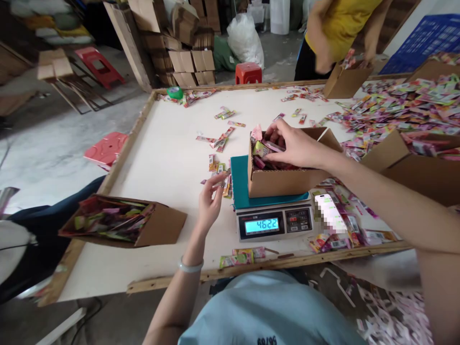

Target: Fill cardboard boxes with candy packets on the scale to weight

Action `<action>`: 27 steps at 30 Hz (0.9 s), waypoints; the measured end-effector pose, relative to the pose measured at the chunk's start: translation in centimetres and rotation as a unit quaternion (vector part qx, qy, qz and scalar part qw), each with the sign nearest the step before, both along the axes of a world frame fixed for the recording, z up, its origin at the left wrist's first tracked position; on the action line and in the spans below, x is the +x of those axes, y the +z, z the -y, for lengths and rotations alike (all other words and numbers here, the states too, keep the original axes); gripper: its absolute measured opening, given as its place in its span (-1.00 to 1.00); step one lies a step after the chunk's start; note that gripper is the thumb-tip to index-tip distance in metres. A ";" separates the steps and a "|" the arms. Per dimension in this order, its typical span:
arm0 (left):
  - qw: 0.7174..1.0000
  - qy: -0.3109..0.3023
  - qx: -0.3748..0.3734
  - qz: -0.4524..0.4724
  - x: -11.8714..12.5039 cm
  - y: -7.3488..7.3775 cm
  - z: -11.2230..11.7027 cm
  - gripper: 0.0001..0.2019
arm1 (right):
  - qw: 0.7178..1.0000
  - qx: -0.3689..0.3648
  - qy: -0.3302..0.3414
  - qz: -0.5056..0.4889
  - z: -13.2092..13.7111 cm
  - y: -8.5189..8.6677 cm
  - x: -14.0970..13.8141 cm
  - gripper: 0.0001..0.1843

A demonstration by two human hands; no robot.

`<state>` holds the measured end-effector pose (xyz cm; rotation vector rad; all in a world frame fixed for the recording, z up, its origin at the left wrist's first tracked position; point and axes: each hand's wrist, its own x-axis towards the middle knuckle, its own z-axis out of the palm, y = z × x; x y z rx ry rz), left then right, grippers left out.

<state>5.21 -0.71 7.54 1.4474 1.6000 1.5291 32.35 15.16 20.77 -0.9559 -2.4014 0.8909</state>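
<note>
An open cardboard box with small printed packets inside rests on the teal platform of a digital scale, whose display is lit. My right hand reaches into this box from the right, its fingers closed around a pink packet near the top. My left hand is left of the scale, beside loose packets on the table. Its thumb and fingers are drawn close together; whatever is between the tips is too small to make out.
Another packet-filled box stands at the table's left corner. A phone lies right of the scale. A large heap of packets and a further box are on the right. Across the table, a person in yellow handles a box.
</note>
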 end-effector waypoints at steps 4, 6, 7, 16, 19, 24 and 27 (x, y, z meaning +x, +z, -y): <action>1.000 -0.010 0.003 -0.003 0.1 0.2 0.0 -0.68 | 0.999 0.039 -0.006 0.014 -0.3 -0.3 -0.3 -0.77; 1.000 -0.007 0.006 -0.002 -0.1 0.2 0.2 -0.69 | 1.000 0.015 -0.014 0.003 -0.2 -0.2 0.3 -0.65; 1.000 -0.004 0.007 -0.001 -0.3 0.2 0.2 -0.70 | 1.000 -0.005 -0.025 -0.015 -0.1 -0.2 0.8 -0.63; 1.000 0.005 0.004 0.010 -0.4 -0.1 0.0 -0.68 | 0.981 -0.012 -0.132 -0.145 0.0 1.0 2.1 -0.71; 1.000 0.004 0.008 0.007 0.0 0.1 -0.1 -0.69 | 0.996 0.039 -0.076 0.041 -0.5 1.1 0.8 -0.70; 1.000 0.012 0.014 0.015 -0.3 0.1 0.4 -0.68 | 0.992 0.074 -0.093 0.053 0.1 1.8 -0.2 -0.75; 0.999 0.022 0.012 0.024 -0.9 -0.4 0.5 -0.66 | 0.983 0.017 -0.139 -0.116 0.6 3.5 1.5 -0.81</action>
